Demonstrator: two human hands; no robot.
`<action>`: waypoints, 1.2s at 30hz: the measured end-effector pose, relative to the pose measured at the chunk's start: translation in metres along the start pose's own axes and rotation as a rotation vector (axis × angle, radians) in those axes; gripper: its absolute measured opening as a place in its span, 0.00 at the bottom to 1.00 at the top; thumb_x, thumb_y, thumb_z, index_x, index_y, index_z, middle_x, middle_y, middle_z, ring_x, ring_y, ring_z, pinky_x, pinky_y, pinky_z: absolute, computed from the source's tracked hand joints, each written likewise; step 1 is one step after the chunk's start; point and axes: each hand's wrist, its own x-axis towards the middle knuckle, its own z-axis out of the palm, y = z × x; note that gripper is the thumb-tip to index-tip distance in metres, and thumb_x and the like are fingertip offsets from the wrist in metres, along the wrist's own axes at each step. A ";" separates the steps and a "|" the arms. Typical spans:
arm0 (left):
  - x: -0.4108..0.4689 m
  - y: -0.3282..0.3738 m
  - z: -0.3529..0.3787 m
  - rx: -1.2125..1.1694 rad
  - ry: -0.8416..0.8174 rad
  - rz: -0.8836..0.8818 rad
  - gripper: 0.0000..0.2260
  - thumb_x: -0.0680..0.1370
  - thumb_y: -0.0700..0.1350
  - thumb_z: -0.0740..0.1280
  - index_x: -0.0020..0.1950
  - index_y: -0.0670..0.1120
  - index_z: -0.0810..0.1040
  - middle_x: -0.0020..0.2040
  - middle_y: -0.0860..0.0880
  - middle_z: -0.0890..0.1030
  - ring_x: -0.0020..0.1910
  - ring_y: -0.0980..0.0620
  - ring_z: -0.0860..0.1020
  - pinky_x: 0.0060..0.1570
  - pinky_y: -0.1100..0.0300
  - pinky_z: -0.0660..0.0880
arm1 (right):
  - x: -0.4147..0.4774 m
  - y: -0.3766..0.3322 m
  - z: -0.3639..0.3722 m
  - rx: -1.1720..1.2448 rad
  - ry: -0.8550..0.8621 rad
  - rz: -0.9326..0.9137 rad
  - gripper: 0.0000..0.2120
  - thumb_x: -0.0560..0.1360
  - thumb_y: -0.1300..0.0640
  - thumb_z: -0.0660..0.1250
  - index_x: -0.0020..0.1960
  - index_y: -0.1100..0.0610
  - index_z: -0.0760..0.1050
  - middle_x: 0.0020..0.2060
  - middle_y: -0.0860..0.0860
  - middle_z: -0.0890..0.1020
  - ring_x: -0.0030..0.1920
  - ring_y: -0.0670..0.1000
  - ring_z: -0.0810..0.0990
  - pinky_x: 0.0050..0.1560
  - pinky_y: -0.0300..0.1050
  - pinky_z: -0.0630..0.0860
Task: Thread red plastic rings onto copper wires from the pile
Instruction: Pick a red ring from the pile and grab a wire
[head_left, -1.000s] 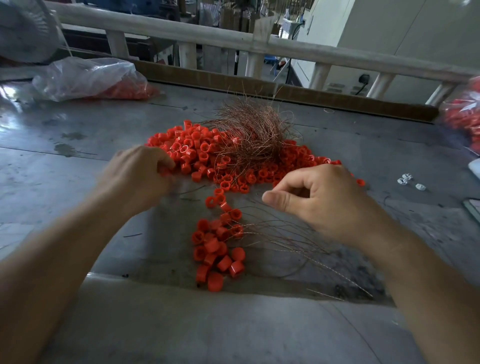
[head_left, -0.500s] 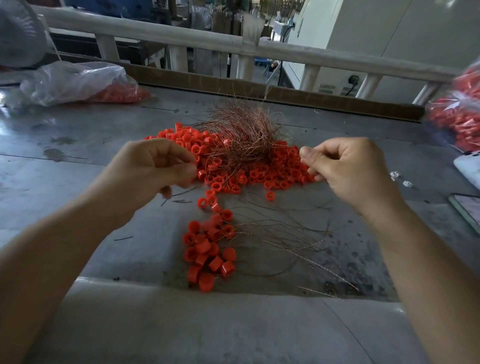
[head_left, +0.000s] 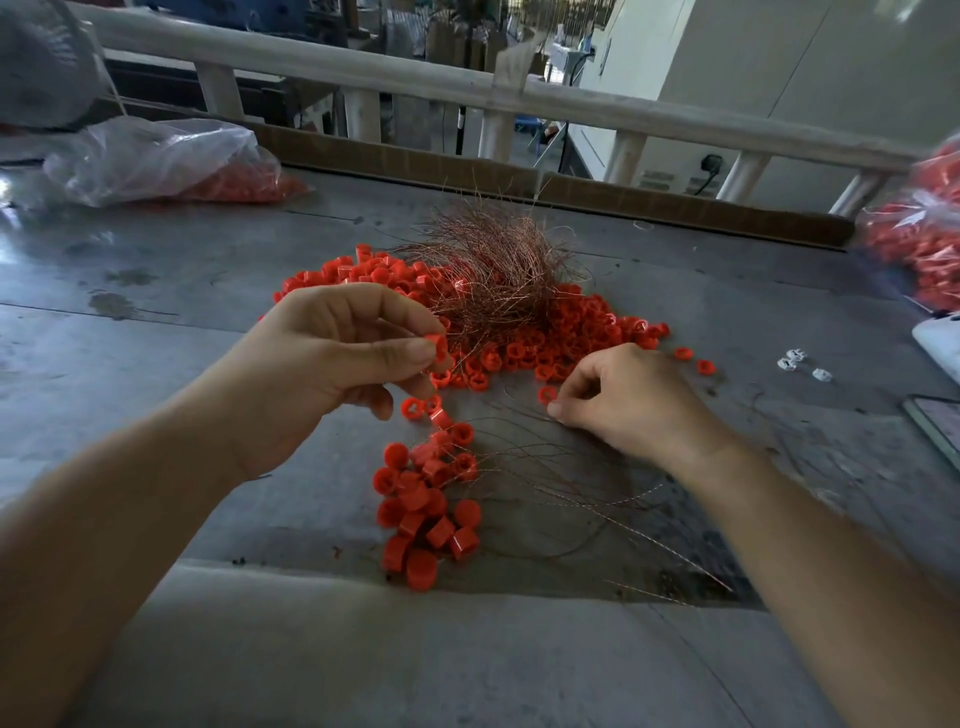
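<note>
Upper left of the frame there's a clear bag (head_left: 156, 161) with more red stuff in it. The left hand (head_left: 322, 364) is left of centre, raised off the metal table (head_left: 156, 322), with thumb and index pinching one red ring (head_left: 436, 345). Just behind it, mid-frame, sits the pile of red rings (head_left: 576, 332) with the copper wire tangle (head_left: 498, 270) on top. Below centre is a bunch of rings (head_left: 426, 509) that looks already strung, with loose copper wires (head_left: 571, 483) fanning off toward the lower right. The right hand (head_left: 628, 400), right of centre, is down on the table with its fingertips curled onto those strands. Can't tell if it's actually got one, they're too thin.

So the ring sits up and left of the right fingertips. The strands run roughly left to right, and the right hand is the nearer one to them.
</note>
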 end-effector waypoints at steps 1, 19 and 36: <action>0.000 0.000 0.000 -0.001 -0.002 -0.001 0.10 0.56 0.48 0.72 0.36 0.50 0.83 0.35 0.46 0.82 0.31 0.53 0.80 0.26 0.65 0.74 | 0.000 -0.001 0.001 0.019 0.000 0.002 0.09 0.68 0.52 0.72 0.31 0.48 0.75 0.31 0.40 0.76 0.40 0.45 0.76 0.41 0.39 0.69; -0.006 -0.008 0.021 -0.210 -0.081 -0.007 0.10 0.59 0.39 0.71 0.39 0.47 0.84 0.39 0.45 0.84 0.39 0.50 0.83 0.38 0.64 0.78 | -0.021 -0.017 -0.038 0.477 0.456 -0.425 0.10 0.71 0.59 0.69 0.38 0.45 0.73 0.30 0.42 0.76 0.30 0.40 0.72 0.32 0.29 0.67; -0.008 -0.006 0.024 -0.221 -0.121 0.021 0.16 0.57 0.42 0.80 0.42 0.48 0.84 0.38 0.47 0.84 0.37 0.52 0.83 0.35 0.64 0.78 | -0.041 -0.042 -0.022 0.429 0.259 -0.530 0.04 0.69 0.57 0.68 0.37 0.50 0.74 0.32 0.45 0.76 0.33 0.41 0.72 0.33 0.29 0.68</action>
